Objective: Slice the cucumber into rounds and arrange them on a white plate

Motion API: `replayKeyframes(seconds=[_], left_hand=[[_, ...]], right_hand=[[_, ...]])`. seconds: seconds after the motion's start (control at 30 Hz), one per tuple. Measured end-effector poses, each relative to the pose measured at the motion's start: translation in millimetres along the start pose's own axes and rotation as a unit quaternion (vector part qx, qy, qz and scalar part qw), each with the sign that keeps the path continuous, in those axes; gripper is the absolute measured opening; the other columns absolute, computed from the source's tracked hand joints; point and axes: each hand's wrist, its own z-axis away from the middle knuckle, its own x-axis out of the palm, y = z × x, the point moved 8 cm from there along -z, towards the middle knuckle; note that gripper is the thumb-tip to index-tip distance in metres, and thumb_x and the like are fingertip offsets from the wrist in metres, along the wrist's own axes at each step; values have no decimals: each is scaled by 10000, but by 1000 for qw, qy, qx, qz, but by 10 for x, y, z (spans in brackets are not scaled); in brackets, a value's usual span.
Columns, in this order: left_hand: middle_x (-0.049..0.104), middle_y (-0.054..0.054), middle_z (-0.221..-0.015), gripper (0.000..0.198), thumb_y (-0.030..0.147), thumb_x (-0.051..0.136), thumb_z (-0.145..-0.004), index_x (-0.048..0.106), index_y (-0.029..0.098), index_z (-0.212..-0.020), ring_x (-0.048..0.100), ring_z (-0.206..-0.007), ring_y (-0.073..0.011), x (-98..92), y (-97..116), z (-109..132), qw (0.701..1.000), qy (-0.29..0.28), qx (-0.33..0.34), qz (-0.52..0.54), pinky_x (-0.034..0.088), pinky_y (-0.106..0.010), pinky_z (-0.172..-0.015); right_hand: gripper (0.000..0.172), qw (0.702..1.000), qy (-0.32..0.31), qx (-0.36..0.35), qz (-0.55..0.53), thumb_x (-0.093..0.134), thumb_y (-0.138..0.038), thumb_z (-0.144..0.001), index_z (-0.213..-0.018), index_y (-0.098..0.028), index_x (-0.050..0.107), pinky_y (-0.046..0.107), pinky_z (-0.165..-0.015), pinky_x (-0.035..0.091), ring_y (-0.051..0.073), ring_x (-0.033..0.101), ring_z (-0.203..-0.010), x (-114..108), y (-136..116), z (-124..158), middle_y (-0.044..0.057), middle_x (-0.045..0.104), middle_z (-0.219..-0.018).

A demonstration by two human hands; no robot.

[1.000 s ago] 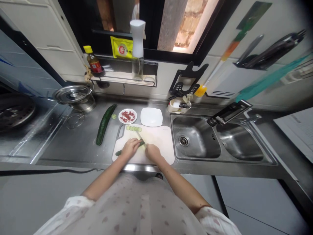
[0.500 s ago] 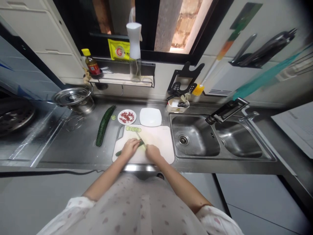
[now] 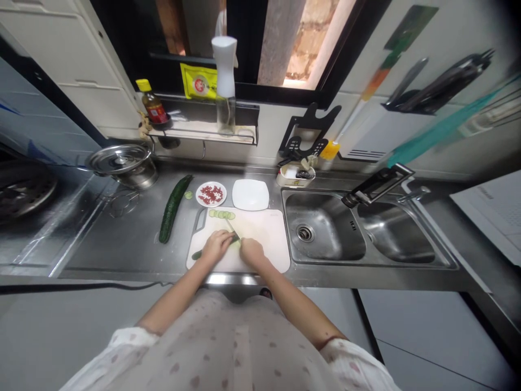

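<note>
My left hand (image 3: 216, 245) is closed over a dark green cucumber piece (image 3: 197, 254) and presses it on the white cutting board (image 3: 272, 239). In my right hand (image 3: 251, 252) is the handle of a knife (image 3: 233, 228), hidden by the fingers. Its blade stands beside my left fingertips, at the cut end of the cucumber piece. A row of pale green cucumber slices (image 3: 222, 214) lies along the board's far edge. Left of the board rests a whole cucumber (image 3: 175, 209), with one loose slice (image 3: 188, 195) next to it.
Behind the board stand a plate of chopped red and white bits (image 3: 211, 194) and a white square plate (image 3: 251, 194). A double sink (image 3: 325, 252) adjoins the board on the right. A lidded steel pot (image 3: 138, 172) stands back left, below a shelf (image 3: 195, 134) with bottles.
My right hand has shifted slightly left with the knife, closer to my left hand. My left hand and the cucumber piece stay where they were.
</note>
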Motion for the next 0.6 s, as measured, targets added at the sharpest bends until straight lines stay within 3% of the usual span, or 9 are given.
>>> replayKeyframes(seconds=[0.3,0.6], left_hand=[[677,-54,-1002,248,270,501,-928,695,226,-1076,590,-945,-182,5,0,2,1000,8,4,2,470,-323,-863],[675,-58,-1015,247,268,507,-922,700,229,-1071,588,-960,-187,-8,12,1,1000,3,-2,0,469,-329,-872]], right_hand=[[298,1000,2,12,7,392,-102,-882,-1044,-128,641,277,-785,459,208,651,-966,133,157,150,155,686,-1018],[313,1000,0,5,12,382,-87,-885,-1071,-119,632,272,-787,467,211,646,-993,64,59,66,153,682,-1028]])
